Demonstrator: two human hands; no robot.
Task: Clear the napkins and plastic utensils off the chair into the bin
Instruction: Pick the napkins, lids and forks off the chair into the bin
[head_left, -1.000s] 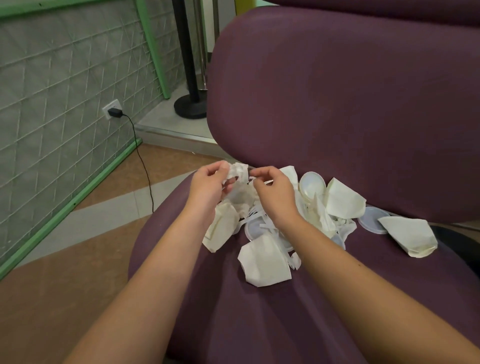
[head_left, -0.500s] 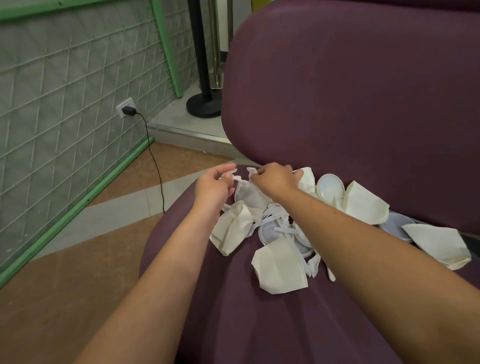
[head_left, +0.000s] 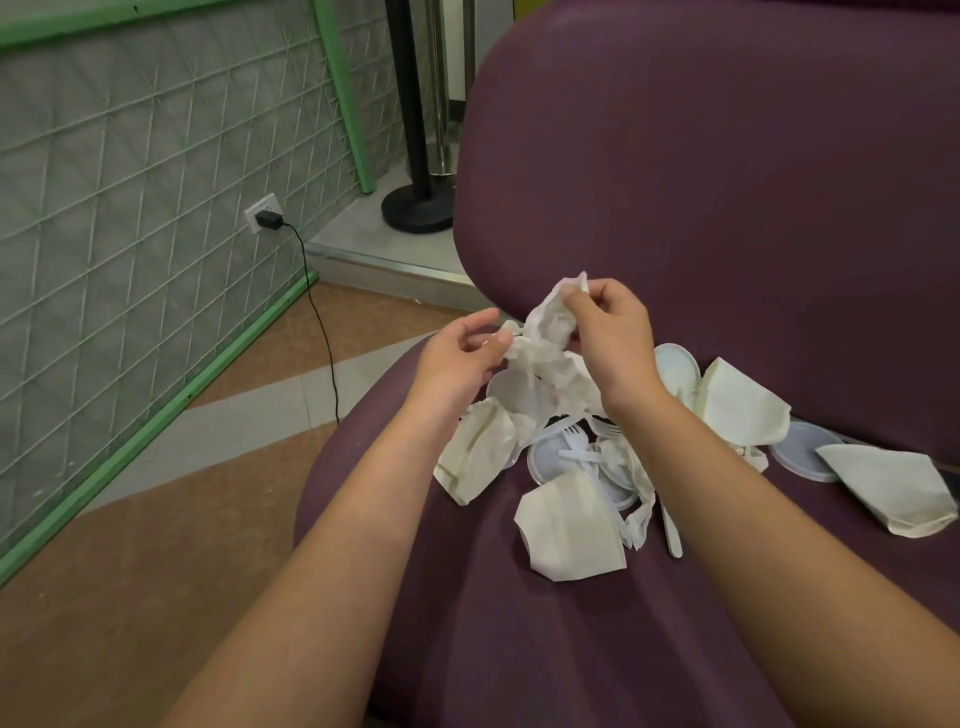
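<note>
1. Maroon chair (head_left: 519, 649) fills the near right; green-framed mesh wall (head_left: 130, 234) and tan floor lie left. No bin is in view.
2. Right hand (head_left: 615, 338) pinches a crumpled white napkin (head_left: 545, 332) above the pile's far left end.
3. Left hand (head_left: 457, 353), fingers loosely curled, touches the napkin's left edge.
4. Folded napkins (head_left: 571, 525), a plastic fork (head_left: 574, 436) and lids (head_left: 800, 457) lie near and right of both hands, so the right hand is likely better placed to gather them.
</note>
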